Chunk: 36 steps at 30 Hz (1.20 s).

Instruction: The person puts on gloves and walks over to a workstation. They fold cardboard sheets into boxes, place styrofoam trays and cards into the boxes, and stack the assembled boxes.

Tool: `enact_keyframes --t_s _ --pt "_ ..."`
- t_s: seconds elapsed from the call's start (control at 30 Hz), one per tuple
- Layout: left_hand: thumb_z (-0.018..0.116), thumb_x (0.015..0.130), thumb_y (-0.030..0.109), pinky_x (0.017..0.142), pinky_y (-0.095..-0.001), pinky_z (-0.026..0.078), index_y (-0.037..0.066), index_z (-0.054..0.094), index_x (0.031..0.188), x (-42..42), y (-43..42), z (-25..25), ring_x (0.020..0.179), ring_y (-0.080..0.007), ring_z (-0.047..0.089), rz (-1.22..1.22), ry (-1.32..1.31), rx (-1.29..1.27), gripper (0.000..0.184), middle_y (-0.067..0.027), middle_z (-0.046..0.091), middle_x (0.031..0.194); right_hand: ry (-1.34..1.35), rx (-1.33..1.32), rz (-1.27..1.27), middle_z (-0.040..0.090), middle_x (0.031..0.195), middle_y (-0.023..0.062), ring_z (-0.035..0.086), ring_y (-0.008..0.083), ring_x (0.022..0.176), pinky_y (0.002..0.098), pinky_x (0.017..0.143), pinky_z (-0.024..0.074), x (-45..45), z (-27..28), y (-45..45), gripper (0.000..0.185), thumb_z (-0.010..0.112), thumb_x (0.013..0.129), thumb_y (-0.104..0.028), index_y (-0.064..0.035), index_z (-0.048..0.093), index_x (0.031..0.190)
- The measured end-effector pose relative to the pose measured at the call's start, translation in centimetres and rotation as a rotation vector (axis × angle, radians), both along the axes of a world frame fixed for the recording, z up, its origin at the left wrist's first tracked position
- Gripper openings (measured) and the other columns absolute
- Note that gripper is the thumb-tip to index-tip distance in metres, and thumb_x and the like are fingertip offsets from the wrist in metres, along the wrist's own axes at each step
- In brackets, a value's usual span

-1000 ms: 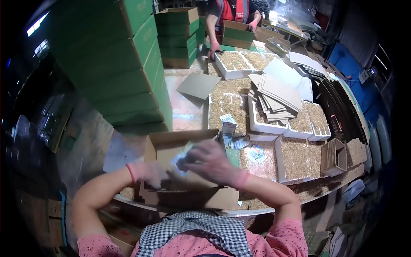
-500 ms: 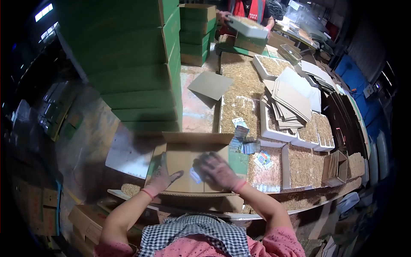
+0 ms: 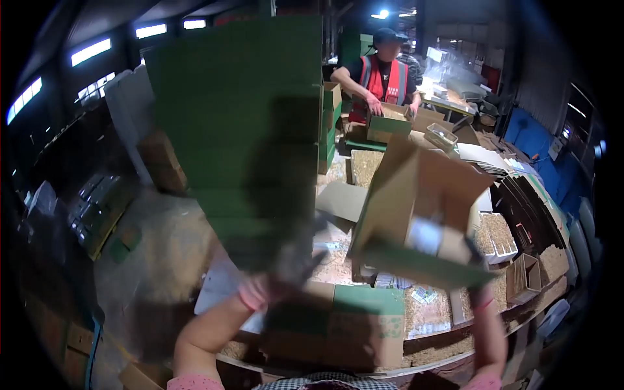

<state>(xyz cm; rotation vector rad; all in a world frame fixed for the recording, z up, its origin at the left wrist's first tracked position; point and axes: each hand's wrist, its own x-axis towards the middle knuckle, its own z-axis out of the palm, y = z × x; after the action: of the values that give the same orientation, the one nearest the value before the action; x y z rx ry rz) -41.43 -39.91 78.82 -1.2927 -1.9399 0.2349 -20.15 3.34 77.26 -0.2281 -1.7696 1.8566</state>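
Observation:
An open cardboard box point(image 3: 448, 179), brown inside with green on its outer side, hangs tilted over the right part of the table. My right hand point(image 3: 480, 266) grips its right edge; the flap hides most of the fingers. A pale, blurred patch point(image 3: 426, 235) shows inside the box. My left hand point(image 3: 289, 263), gloved and smeared by motion, is held out before the tall stack of green boxes point(image 3: 240, 143). Its thumb and fingers look apart, with nothing visible in them. Directly in front of me, a brown and green cardboard box point(image 3: 364, 318) lies on the table.
Across the table a co-worker point(image 3: 383, 78) in a red vest has both hands at a green and brown box point(image 3: 389, 127). A grey-brown board point(image 3: 342, 200) lies near the stack. White trays of shavings-like material point(image 3: 497, 237) and a small open carton point(image 3: 523, 279) are at right.
The open box has risen from the table's front and swung right, tilted, in my right hand. My left hand has left it. The co-worker's white tray is down. My view has lifted.

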Motion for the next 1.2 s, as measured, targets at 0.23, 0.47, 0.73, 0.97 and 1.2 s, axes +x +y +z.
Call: enact_keyframes --t_s 0.23,0.47,0.73,0.97,1.2 --pt "0.041 0.100 0.026 0.103 -0.0292 0.036 0.000 0.039 0.139 -17.1 -15.8 23.5 0.123 -0.0200 0.046 0.071 -0.451 0.860 0.048 -0.0117 0.046 0.136 0.154 0.173 0.301 0.047 0.137 0.0128 0.045 0.0253 0.126 0.0418 0.109 0.0333 -17.6 28.2 -7.2 0.059 0.049 0.094 -0.041 -0.0025 0.040 0.138" --pt "0.040 0.100 0.026 0.108 -0.0298 0.032 -0.003 0.034 0.141 -19.0 -14.6 23.4 0.131 -0.0215 0.040 -0.282 -0.438 0.733 0.051 -0.0144 0.040 0.143 0.029 0.181 0.627 0.046 0.137 0.0127 0.046 0.0258 0.125 0.0442 0.108 0.0335 -30.7 32.6 -16.5 0.058 0.045 0.095 -0.044 -0.0053 0.040 0.138" --pt "0.046 0.095 0.024 0.104 -0.0375 0.035 -0.001 0.034 0.140 -20.8 -17.6 19.1 0.126 -0.0280 0.044 0.045 0.431 0.588 0.052 -0.0169 0.043 0.140 0.061 0.068 1.068 0.045 0.138 0.0125 0.047 0.0264 0.124 0.0469 0.108 0.0338 -31.3 26.5 -15.7 0.058 0.041 0.096 -0.048 -0.0086 0.041 0.138" --pt "0.030 0.102 0.019 0.113 -0.0306 0.021 0.000 0.027 0.144 -12.4 -18.9 -24.4 0.135 -0.0211 0.030 -0.088 -1.254 1.820 0.047 -0.0129 0.030 0.149 -0.689 0.350 0.052 0.046 0.136 0.0123 0.042 0.0167 0.124 0.0297 0.100 0.0361 -6.3 -12.3 -1.2 0.063 0.041 0.096 -0.049 0.0003 0.043 0.135" --pt "0.058 0.090 0.029 0.113 -0.0375 0.020 -0.003 0.018 0.146 7.2 -3.6 -24.8 0.138 -0.0338 0.024 0.716 -1.433 0.551 0.075 -0.0216 0.025 0.150 -0.696 0.177 0.022 0.049 0.127 0.0263 0.049 0.0339 0.119 0.0370 0.100 0.0380 1.1 -20.2 -7.1 0.069 0.062 0.084 -0.033 0.0065 0.035 0.134"
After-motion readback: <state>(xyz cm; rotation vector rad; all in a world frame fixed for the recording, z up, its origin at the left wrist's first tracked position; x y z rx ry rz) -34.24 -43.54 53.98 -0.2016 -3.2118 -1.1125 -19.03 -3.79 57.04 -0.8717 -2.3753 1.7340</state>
